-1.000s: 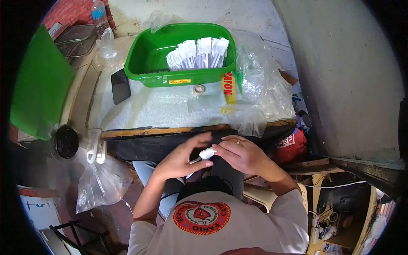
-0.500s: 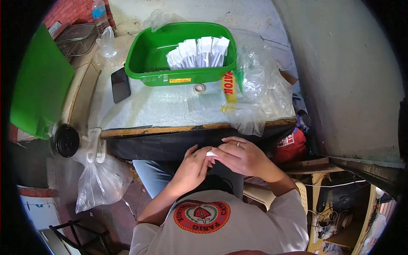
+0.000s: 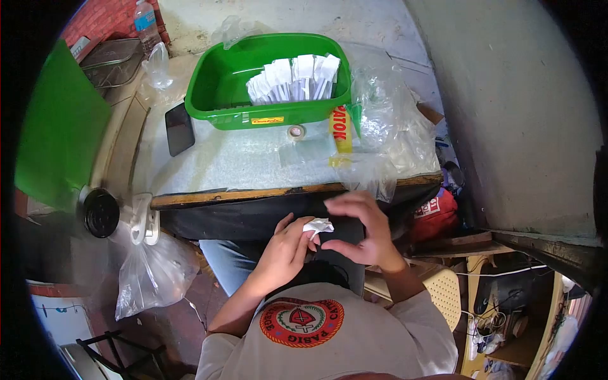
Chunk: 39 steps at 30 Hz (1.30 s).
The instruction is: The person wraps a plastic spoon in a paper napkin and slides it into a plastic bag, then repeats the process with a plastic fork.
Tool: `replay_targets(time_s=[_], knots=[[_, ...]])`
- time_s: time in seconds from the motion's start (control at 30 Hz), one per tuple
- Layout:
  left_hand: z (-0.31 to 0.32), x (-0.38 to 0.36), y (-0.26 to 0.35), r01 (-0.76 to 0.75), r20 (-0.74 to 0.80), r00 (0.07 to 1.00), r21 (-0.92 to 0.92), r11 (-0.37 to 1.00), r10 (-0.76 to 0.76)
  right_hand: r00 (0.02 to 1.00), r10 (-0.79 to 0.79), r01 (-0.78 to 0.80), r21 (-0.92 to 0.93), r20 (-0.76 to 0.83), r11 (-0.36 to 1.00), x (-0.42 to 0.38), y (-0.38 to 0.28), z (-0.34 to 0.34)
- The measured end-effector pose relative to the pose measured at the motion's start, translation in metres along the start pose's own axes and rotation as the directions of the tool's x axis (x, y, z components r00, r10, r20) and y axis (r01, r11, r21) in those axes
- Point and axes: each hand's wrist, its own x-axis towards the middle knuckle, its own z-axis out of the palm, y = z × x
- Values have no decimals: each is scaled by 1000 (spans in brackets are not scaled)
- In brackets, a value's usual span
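Between the fingers of my left hand is a small folded white piece, held in front of the table's edge. My right hand is just to the right of it, fingers and thumb spread apart, holding nothing. On the table beyond, a green basin holds a fanned row of white folded packets. A roll of tape lies in front of the basin.
A black phone lies left of the basin. Clear plastic bags and a yellow wrapper lie at the right. A plastic bag hangs at the table's left. A bottle stands at the back left.
My right hand has let go of the white piece and opened, its fingers lifting away. More of the white piece now shows in my left hand.
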Motion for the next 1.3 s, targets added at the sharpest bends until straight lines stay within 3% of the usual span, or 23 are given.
replay_targets(time_s=[0.03, 0.07, 0.13, 0.17, 0.2, 0.33, 0.4, 0.53, 0.6, 0.7, 0.77, 0.83, 0.87, 0.9, 0.97, 1.03, 1.13, 1.17, 1.23, 1.3], knots=[[2, 0, -2, 0, 4, 1000, -2, 1000, 0, 977, 211, -209, 75, -14, 975, 2, -5, 1], [5, 0, -5, -55, -5, 998, 13, 998, 55, 961, 249, -263, 132, 118, 956, -1, -1, 3], [8, 0, -7, -113, -13, 993, 27, 993, 113, 957, 239, -272, 233, 163, 934, -16, 15, 15], [9, 0, -5, -44, 6, 999, -50, 998, 44, 953, 222, -282, 335, 208, 899, -23, 18, 20], [10, 0, -4, 28, 31, 999, -124, 992, -24, 925, 314, -376, 385, 215, 843, -27, 15, 23], [13, 2, -4, 42, 33, 999, -163, 986, -37, 918, 352, -396, 380, 184, 836, -38, 24, 27], [17, 2, -10, 11, 52, 999, -160, 987, -3, 979, 193, -204, 256, 70, 945, -39, 28, 27], [19, 7, -10, -64, 63, 995, -165, 984, 75, 980, 193, -200, 264, 52, 943, -40, 29, 22], [22, 6, -15, 41, 156, 988, -223, 974, -6, 987, 156, -163, 260, 47, 952, -41, 32, 20], [17, 10, -15, 50, 252, 967, -286, 957, 24, 979, 200, -178, 320, -38, 931, -46, 35, 19], [8, 17, -28, -164, 263, 948, -89, 982, 182, 910, 399, -302, 483, -111, 822, -50, 34, 14], [-3, 28, -35, 1, 121, 992, -163, 987, 19, 867, 489, -378, 516, -94, 769, -52, 38, 4], [-11, 39, -35, 62, 19, 998, -77, 995, -60, 850, 521, -407, 531, -77, 743, -55, 41, 2], [-15, 53, -46, -25, -123, 991, 135, 990, 42, 834, 549, -432, 547, -60, 717, -56, 43, 2], [-19, 82, -73, -91, -235, 946, 464, 881, 222, 864, 502, -410, 523, -39, 747, -61, 46, 6], [-16, 107, -77, -85, -228, 946, 510, 856, 229, 906, 423, -378, 436, -8, 817, -65, 49, 12], [-4, 134, -93, -208, -103, 913, 715, 668, 394, 909, 417, -384, 422, 16, 821, -69, 46, 14], [-3, 139, -100, -210, -102, 913, 714, 668, 396, 909, 416, -394, 411, 39, 822, -70, 44, 13], [-5, 147, -104, -270, 39, 926, 764, 587, 375, 909, 413, -401, 400, 61, 824, -74, 44, 10], [-5, 154, -106, -277, 39, 911, 796, 538, 411, 887, 461, -416, 447, 10, 792, -79, 45, 9]])
